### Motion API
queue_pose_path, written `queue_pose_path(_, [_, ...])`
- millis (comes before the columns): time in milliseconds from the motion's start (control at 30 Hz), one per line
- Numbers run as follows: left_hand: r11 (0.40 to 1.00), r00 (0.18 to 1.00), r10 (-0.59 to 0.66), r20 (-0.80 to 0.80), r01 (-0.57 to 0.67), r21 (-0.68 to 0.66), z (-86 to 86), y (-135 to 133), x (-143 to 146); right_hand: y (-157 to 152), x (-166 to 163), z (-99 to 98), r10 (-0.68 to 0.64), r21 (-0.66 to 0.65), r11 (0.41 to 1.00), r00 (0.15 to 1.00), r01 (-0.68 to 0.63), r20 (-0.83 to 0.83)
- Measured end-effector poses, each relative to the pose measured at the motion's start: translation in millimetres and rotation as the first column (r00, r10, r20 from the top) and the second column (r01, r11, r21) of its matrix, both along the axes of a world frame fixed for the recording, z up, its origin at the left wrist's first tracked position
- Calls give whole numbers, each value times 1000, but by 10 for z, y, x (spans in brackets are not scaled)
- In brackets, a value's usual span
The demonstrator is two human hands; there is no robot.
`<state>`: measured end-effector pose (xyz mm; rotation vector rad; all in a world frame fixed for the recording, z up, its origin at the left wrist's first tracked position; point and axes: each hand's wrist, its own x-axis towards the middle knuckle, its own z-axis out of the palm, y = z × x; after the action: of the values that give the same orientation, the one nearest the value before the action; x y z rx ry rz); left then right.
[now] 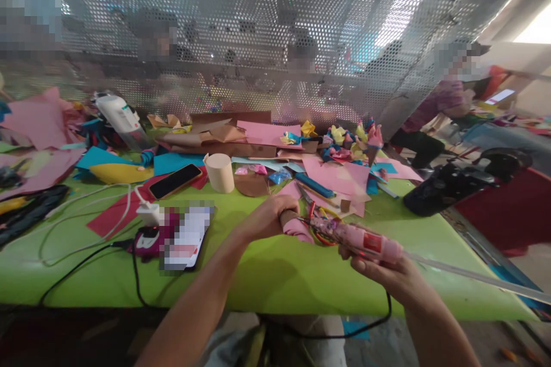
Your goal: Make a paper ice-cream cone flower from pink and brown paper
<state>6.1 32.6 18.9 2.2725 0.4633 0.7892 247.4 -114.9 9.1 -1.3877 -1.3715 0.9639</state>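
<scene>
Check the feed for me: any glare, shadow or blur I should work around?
Head view, upper right: washed out by bright light, with glare on the perforated panel; head view, centre: a soft shadow on the green table below the left hand; head view, left: pixelated blocks over the lit phone; head view, overall: soft focus, fine detail on the pink tool lost.

A perforated screen point(249, 6) (metal, seemingly) stands behind the green-topped table point(279, 284).
</scene>
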Motion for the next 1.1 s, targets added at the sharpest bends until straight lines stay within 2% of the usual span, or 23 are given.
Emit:
queue_pose_path(200, [1000, 999, 8, -36, -8, -15, -12, 4, -8, -11, 42, -13, -34, -8, 999, 996, 35, 77])
queue_pose_path(267, [1000, 999, -1, -44, 1, -19, -22, 7, -8, 1, 22, 63, 24, -7, 1000, 991, -23, 129])
queue_pose_path(333, [1000, 998, -9, -56, 7, -29, -31, 11, -7, 25, -25, 181, 83, 51, 994, 970, -97, 231])
queue_pose_path(400, [999, 997, -19, -71, 16, -38, -35, 14, -6, 59, -83, 313, 61, 144, 982, 934, -119, 352])
queue_pose_path(500, [998, 995, -43, -90, 40, -44, -32, 17, -10, 113, -149, 471, 127, 232, 929, 840, -287, 528])
queue_pose_path(567, [997, 993, -61, -100, 56, -58, -31, 19, -17, 138, -164, 525, 128, 287, 880, 771, -379, 624])
queue_pose_path(667, [992, 991, -91, -103, 81, -93, -33, 24, -28, 142, -155, 548, 62, 342, 833, 687, -435, 724])
queue_pose_path(833, [987, 987, -130, -93, 120, -111, -19, 21, -33, 113, -125, 541, 13, 342, 830, 627, -441, 779])
queue_pose_path(1100, [974, 976, -188, -107, 171, -146, 18, 4, -25, 177, -94, 561, 65, 339, 813, 653, -473, 755])
